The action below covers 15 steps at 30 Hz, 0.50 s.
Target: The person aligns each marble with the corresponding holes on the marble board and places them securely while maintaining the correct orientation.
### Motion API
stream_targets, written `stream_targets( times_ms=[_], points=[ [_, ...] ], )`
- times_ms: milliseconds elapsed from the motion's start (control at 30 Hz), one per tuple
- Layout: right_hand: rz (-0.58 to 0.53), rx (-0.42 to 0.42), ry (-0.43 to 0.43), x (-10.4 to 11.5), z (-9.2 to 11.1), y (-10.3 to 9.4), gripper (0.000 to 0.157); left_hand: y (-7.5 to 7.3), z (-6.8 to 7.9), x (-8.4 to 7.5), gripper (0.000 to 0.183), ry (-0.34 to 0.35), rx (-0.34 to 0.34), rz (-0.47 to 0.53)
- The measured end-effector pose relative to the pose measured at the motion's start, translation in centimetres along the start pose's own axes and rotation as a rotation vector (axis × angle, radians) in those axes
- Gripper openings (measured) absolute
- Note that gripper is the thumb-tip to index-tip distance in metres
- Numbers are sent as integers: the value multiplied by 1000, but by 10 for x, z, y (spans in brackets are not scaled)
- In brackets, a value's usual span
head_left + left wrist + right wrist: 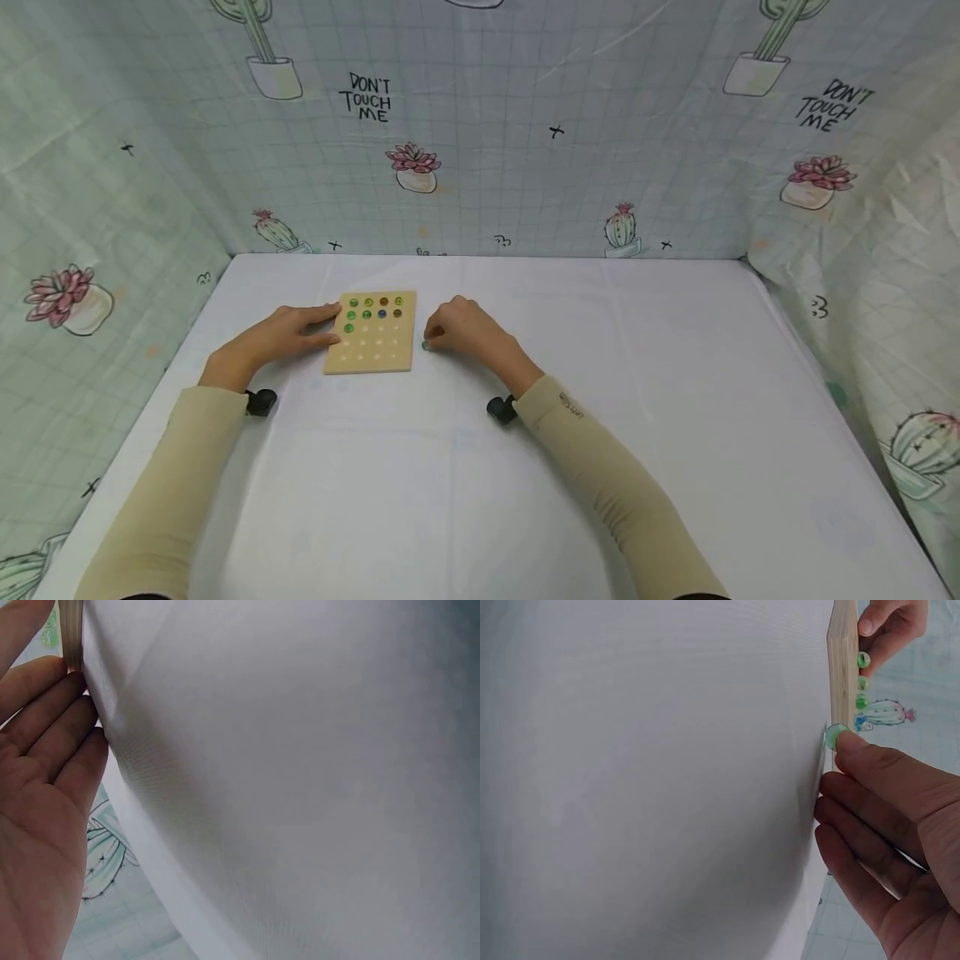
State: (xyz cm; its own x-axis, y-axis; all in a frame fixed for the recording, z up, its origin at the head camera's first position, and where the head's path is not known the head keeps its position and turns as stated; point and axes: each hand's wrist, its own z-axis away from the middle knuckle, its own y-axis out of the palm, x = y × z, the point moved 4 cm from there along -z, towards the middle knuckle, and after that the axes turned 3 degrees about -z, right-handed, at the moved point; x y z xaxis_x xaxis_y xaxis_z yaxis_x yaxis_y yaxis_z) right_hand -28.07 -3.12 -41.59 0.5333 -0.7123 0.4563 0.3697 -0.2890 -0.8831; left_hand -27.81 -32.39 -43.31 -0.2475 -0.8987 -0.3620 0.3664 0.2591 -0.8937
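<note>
A square wooden board (367, 365) with rows of shallow hollows lies on the table. Several glass marbles, mostly green with a blue one (382, 313) and brownish ones, sit in its far rows; the hollows nearer the person hold none. My left hand (279, 340) rests against the board's left edge, thumb and fingers extended along it. Just right of the board, low over the cloth, my right hand (468, 329) pinches a clear greenish marble (835, 736) between thumb and fingers. The fingertip behind that marble is partly hidden in the right wrist view.
White cloth (570, 500) covers the table. A patterned curtain (495, 167) with printed cacti hangs behind and along both sides. Dark wrist cameras (262, 402) sit on both wrists.
</note>
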Motion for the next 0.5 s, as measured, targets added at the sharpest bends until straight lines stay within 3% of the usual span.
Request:
stream_targets(
  times_ms=[500],
  points=[
    [104,2,0,6,-2,2,21,0,1,-2,83,-19,6,-3]
  ],
)
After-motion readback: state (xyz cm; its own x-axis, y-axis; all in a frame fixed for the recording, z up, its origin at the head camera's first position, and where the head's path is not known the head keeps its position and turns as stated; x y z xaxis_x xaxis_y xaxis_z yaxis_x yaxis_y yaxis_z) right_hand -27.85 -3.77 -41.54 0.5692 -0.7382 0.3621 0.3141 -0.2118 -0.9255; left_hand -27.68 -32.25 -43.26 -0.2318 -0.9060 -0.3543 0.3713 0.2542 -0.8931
